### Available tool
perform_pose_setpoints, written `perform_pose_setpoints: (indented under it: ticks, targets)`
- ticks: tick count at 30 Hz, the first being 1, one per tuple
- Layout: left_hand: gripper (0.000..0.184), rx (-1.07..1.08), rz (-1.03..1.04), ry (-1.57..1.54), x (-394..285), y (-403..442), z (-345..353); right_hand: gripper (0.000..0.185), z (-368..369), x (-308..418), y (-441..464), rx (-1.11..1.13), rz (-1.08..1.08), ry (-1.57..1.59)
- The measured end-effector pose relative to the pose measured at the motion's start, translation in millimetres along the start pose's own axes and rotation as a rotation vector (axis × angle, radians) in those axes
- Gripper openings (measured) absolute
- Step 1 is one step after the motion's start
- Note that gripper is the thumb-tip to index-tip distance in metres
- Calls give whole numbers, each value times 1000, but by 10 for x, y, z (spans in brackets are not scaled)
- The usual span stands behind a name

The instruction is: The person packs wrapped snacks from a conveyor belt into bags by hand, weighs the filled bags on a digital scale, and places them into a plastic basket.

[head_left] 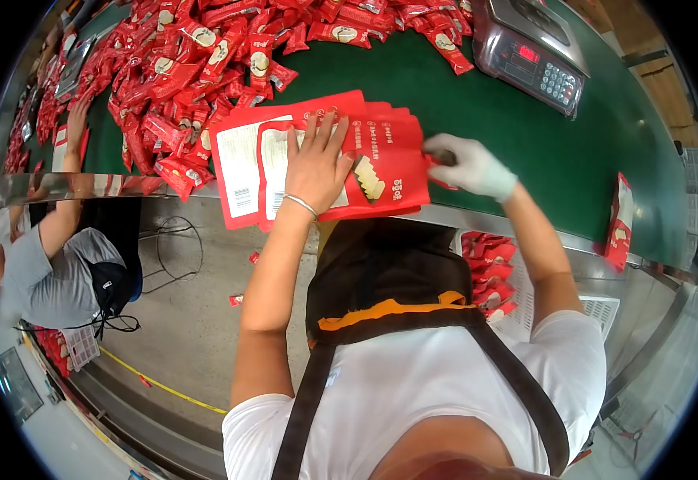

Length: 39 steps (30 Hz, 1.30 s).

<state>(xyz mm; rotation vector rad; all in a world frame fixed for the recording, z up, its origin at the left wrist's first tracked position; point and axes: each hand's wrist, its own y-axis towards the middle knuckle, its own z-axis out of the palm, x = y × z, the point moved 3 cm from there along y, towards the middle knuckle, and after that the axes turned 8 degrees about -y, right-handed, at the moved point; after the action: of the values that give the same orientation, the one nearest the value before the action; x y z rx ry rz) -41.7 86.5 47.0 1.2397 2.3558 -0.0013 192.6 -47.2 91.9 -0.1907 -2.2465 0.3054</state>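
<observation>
A fanned stack of flat red printed pouches [405, 132] lies across the near edge of the green table. My left hand [317, 164], bare with a bracelet at the wrist, rests flat on the pouches with its fingers stretched out. White label panels with barcodes show to the left of it, and a picture of a pale snack bar to its right. At the stack's right edge is my right hand [473, 166] in a white glove. Its fingers are curled and slightly blurred, pinching the edge of a red pouch.
Small red snack packets [197, 72] form a large heap at the back left. A digital scale [533, 56] stands at the back right. One red pouch [620, 224] lies by the right edge. Below sits a white crate [517, 316] with red packs. A co-worker [53, 272] reaches in at left.
</observation>
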Motion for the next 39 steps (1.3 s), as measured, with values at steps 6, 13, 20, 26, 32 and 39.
perform_pose_setpoints:
  ticks: [6, 13, 20, 26, 32, 39]
  targets:
    - [56, 37, 8, 63, -1, 4, -39, 43, 824, -343, 895, -87, -214, 92]
    - [59, 68, 36, 26, -19, 5, -93, 48, 736, -192, 877, 275, -237, 211]
    - [61, 33, -58, 115, -105, 96, -40, 47, 1178, -159, 1111, -79, -358, 0]
    - [48, 249, -79, 13, 25, 654, -52, 47, 1026, -134, 984, -32, -366, -8]
    - [28, 550, 65, -249, 180, 1198, 325, 51, 281, -314, 491, -227, -87, -14]
    - [11, -1, 56, -241, -1130, 1134, -296, 40, 46, 184, 310, -303, -192, 318]
